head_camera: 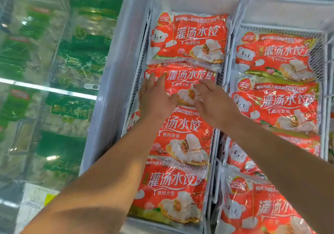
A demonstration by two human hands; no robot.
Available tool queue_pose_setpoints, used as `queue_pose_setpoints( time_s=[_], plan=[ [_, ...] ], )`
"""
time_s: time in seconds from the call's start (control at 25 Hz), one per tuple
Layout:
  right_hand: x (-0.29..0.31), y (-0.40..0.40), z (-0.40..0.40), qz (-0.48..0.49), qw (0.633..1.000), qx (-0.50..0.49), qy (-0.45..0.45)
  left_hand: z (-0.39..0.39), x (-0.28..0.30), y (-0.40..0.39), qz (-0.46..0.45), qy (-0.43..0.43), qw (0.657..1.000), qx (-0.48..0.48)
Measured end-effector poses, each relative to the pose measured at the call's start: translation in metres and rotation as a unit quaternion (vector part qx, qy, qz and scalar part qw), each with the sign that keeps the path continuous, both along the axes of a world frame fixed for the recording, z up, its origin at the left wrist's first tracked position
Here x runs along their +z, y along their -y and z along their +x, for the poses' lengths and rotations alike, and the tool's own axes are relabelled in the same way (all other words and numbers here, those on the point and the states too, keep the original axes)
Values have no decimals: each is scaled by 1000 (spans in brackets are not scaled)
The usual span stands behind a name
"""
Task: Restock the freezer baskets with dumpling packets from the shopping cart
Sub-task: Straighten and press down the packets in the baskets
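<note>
Red dumpling packets with white lettering fill a white wire freezer basket [219,74] in a row running away from me. Both my hands lie flat on the second packet from the far end [188,79]. My left hand [153,96] presses its left part with straight fingers. My right hand [212,101] presses its right part, fingers spread. The far packet [189,38] overlaps this one's top edge. Nearer me lie two more packets [180,138], partly hidden by my forearms. The shopping cart is out of view.
A second wire basket [323,56] to the right holds several more red packets [274,105]. Left of the white freezer wall [115,71], a glass lid covers green packets [75,58]. A white label [34,203] sits at the lower left.
</note>
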State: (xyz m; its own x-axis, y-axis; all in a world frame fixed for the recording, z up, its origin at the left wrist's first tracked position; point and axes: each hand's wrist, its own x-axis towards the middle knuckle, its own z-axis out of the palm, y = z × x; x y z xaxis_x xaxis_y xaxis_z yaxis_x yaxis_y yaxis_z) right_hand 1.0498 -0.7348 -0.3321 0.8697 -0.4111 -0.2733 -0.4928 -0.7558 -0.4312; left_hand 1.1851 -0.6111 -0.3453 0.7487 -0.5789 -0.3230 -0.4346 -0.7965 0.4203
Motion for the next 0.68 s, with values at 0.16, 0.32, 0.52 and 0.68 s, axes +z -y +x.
queue_pose_setpoints(
  time_s=[0.16,0.32,0.52,0.68],
  plan=[
    [11,-73,-63,-34,999,28,5,-56,13,-69,-13,28,1000,-1],
    [5,-79,-78,-1,985,90,-147,-73,9,-97,88,-19,993,-72],
    [4,-79,-74,-14,984,74,-159,-70,2,-93,115,-12,989,-89],
    [11,-87,-78,-30,990,24,-138,-72,11,-93,92,-30,993,-65]
  ],
)
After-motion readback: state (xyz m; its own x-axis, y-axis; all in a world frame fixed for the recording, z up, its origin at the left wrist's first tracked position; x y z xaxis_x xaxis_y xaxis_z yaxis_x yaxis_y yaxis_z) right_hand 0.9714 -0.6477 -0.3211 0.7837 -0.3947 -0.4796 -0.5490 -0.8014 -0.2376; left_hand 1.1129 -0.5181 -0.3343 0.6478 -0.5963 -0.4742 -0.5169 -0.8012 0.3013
